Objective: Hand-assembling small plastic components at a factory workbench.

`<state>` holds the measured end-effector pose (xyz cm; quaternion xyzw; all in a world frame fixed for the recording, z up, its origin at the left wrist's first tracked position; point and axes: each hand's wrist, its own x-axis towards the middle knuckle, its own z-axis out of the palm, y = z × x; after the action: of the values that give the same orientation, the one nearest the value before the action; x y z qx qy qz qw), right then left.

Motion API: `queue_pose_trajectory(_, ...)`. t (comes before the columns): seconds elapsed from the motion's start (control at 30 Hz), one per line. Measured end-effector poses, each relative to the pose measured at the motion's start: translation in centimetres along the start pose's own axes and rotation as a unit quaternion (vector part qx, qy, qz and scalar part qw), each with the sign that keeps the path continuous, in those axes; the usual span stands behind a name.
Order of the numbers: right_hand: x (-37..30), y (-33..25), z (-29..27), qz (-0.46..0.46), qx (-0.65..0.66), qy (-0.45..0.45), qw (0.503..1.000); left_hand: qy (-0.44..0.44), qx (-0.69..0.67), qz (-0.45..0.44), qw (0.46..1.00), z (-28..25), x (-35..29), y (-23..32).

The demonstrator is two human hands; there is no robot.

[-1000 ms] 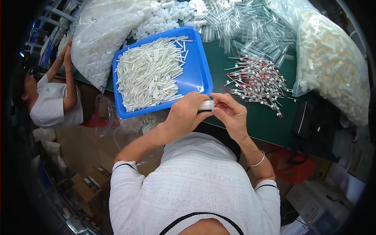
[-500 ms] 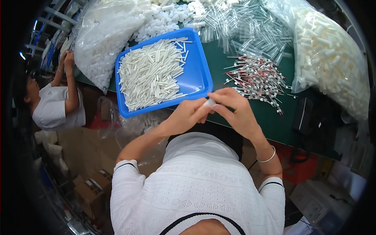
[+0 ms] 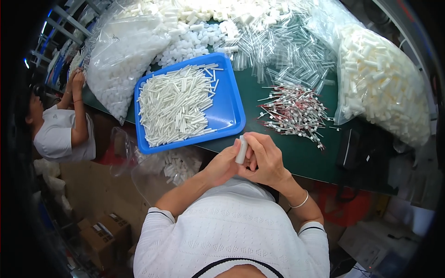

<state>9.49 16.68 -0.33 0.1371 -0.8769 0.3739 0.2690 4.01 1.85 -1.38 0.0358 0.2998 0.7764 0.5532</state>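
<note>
A short white cylinder (image 3: pixel 241 153) stands nearly upright between my two hands, just off the near edge of the table. My left hand (image 3: pixel 223 163) is closed around its left side, thumb against it. The fingers of my right hand (image 3: pixel 265 160) curl round its other side and its upper end. Just beyond them lies a blue tray (image 3: pixel 227 104) heaped with thin white sticks (image 3: pixel 174 104). Right of the tray is a loose pile of small parts with red wires and white ends (image 3: pixel 296 111).
Clear plastic tubes (image 3: pixel 287 46) are heaped at the back of the green table (image 3: pixel 306 160). A bag of cream cylinders (image 3: pixel 380 83) bulges at right, a bag of white pieces (image 3: pixel 120 65) at left. A black box (image 3: pixel 350 148) sits near the right edge. Another person (image 3: pixel 69 125) works at far left.
My hands have come down toward my body and turned, so the white cylinder now shows more of its length. The view has shifted, and the table's contents sit lower in it.
</note>
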Motion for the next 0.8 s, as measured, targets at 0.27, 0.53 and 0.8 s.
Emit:
queue_pose_trajectory(0.27, 2.1, 2.0, -1.3, 0.023, 0.039, -0.125, 0.991, 0.194, 0.228, 0.007, 0.954, -3.7, -7.0, 2.0)
queue_pose_trajectory(0.53, 4.2, 10.5, -1.9, 0.003, -0.161, -0.117, 0.98, 0.278, 0.75, -0.123, 0.587, -9.5, -15.6, 6.0)
queue_pose_trajectory(0.8, 3.7, 9.9, -2.2, 0.175, 0.081, -0.014, 0.981, 0.237, 0.691, 0.237, 0.64, -5.3, 0.3, 15.4)
